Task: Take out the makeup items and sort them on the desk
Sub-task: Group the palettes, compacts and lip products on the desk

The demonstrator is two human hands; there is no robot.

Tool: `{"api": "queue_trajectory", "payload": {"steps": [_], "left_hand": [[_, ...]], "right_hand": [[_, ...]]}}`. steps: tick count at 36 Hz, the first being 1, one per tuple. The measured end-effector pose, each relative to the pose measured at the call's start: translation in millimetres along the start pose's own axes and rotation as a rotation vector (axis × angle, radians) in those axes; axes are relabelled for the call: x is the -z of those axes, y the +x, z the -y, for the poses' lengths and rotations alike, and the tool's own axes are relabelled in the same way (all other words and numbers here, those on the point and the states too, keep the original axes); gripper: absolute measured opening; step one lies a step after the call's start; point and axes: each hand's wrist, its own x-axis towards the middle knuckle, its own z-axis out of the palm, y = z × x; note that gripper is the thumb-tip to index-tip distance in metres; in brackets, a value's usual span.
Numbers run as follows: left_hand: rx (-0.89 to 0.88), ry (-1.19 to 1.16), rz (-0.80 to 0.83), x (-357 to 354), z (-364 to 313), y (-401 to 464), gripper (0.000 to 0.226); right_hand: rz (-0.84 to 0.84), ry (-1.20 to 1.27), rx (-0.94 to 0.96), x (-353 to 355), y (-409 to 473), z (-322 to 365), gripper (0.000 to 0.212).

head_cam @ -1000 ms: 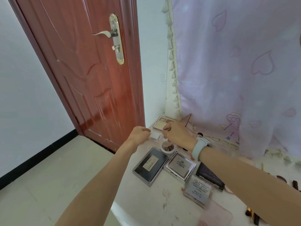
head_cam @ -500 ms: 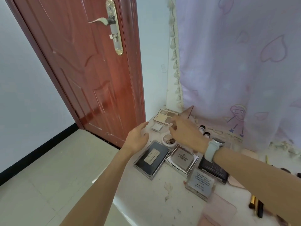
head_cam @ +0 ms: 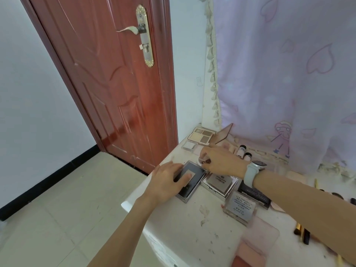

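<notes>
Where it hovered, left hand (head_cam: 167,182) presses compact (head_cam: 190,180).

Bare forearms — pale mint-green smartwatch (head_cam: 252,171) on right wrist.

Soft daylight glows through the curtain (head_cam: 285,78) on my right, so the room is bright and even. The door (head_cam: 107,78) shows a pale sheen, and my hands cast only faint shadows. The wide lens bends the door frame, and the lower edges look slightly soft.
</notes>
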Motion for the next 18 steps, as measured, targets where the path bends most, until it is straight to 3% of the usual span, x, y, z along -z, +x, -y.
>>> {"api": "queue_trajectory", "payload": {"steps": [5,10,18], "left_hand": [[0.048,0.094,0.099,-1.7,-6.3,-7.0,0.063],[0.099,0.169,0.082,-3.2,-17.8,-18.0,0.071],[0.161,0.202,0.094,-9.5,-31.2,-40.4,0.069]], "right_hand": [[-0.022,-0.088,-0.005,-0.7,1.0,0.7,0.022],[-0.008,-0.158,0.031,1.1,-3.1,0.5,0.025],[0.162,-0.122,0.12,7.7,-15.6,1.1,0.041]]}}
